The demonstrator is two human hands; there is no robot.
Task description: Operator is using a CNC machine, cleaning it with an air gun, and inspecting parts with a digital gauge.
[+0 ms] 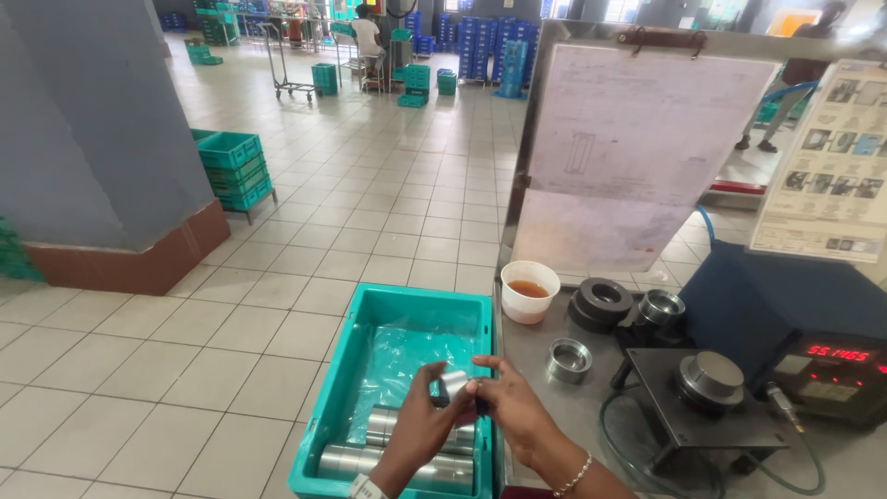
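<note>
Tiled workshop; both hands' fingers grip steel cylinder (pixel 453 383) over teal crate (pixel 370 323).

Single head-worn view, looking forward and down; teal crate (pixel 393 319) close below centre, workbench right of crate, tiled hall receding beyond crate.

A white cup (pixel 529 291) of brown liquid, black rings (pixel 601 303), a loose steel ring (pixel 568 359) and a red-digit gauge (pixel 836 377) occupy the desk (pixel 591 420).

Both hands (pixel 467 407) hide most of the metal sleeve (pixel 453 382) — wrists cropped.
</note>
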